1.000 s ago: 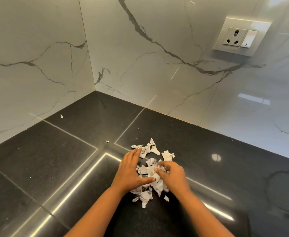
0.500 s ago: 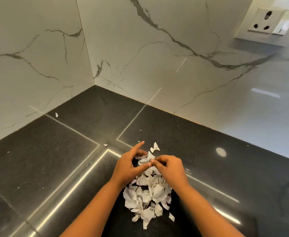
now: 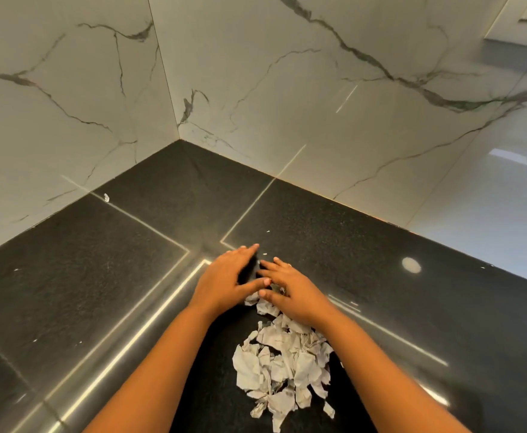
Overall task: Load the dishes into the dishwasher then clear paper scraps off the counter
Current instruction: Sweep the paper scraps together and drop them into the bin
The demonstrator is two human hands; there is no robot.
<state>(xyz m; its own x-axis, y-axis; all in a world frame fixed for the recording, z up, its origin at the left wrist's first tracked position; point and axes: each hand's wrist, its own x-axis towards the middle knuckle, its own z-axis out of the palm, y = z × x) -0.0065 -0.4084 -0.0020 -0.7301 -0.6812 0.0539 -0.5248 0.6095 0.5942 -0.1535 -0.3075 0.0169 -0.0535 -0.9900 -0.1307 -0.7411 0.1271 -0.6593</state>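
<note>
**Black granite, white paper: the scraps are being raked into one heap**

Black stone counter [image 3: 100, 260] fills the view and no dishes or dishwasher show, so by my judgement the work is on the second half of the task, clearing the paper.

Both hands lie flat and unclenched at the far end of the heap, fingers straight and pointing away from the person, gripping nothing. The left hand [image 3: 224, 282] and right hand [image 3: 293, 292] sit side by side, thumbs nearly touching.

The paper scraps [image 3: 284, 364] form one loose pile between the forearms, on the near side of the hands. Its far edge lies tucked under the heel of the right hand, while the left hand rests just beside that edge.

Next, I would expect a pull toward the body or a two-handed scoop. Light, crumpled bits like these slip out sideways, so the palms need to close in from both flanks.

Some pieces lie outside the pile: a stray scrap [image 3: 106, 197] well off by the left marble wall [image 3: 68, 104], and tiny flecks [image 3: 268, 231] just beyond the fingertips.
</note>
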